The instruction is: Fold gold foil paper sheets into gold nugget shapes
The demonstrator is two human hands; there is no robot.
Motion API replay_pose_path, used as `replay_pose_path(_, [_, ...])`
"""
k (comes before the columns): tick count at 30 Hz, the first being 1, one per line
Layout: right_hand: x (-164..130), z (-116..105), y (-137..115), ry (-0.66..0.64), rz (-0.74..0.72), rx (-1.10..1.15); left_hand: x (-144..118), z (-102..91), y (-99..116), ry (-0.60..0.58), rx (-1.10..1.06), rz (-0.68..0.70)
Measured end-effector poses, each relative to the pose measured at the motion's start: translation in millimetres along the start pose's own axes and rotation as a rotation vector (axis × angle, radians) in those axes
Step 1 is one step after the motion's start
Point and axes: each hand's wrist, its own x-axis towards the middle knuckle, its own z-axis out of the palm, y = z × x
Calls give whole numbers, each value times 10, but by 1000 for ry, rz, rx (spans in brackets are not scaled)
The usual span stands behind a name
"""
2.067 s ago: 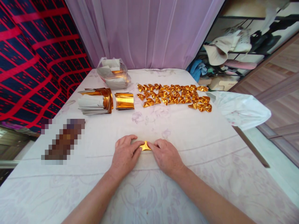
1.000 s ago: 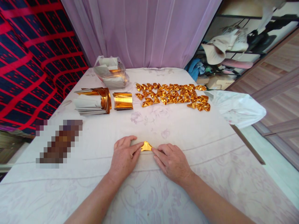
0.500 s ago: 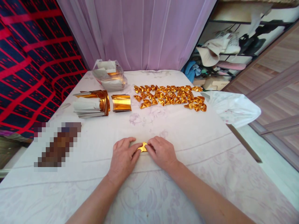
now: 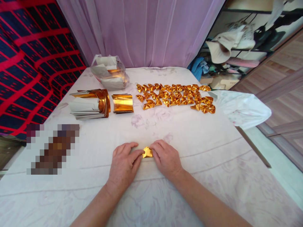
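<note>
A small folded gold foil piece lies on the white patterned sheet near the front. My left hand presses its left side with the fingertips, and my right hand pinches its right side. Farther back, several folded gold foil pieces lie spread in rows. A short stack of gold foil sheets sits to their left, beside a bigger curled stack of gold and white paper.
A clear plastic bag of paper stands at the back left. A white plastic bag hangs over the right edge. A blurred patch lies at the left. Purple curtain behind, red-and-blue cloth at left, cluttered shelves at right.
My right hand slid back to the left and closed onto the gold piece, which now looks more folded. My left hand stayed in place.
</note>
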Motion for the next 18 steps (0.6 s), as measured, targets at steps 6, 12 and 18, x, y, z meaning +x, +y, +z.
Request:
replay_pose_path(6, [-55, -55, 30, 34, -121, 5, -1, -1, 2, -13, -8, -6])
replay_pose_path(12, [-103, -78, 19, 8, -191, -114, 16, -13, 30, -30, -5, -22])
replay_pose_path(18, [-97, -144, 121, -16, -214, -60, 23, -22, 15, -25, -21, -29])
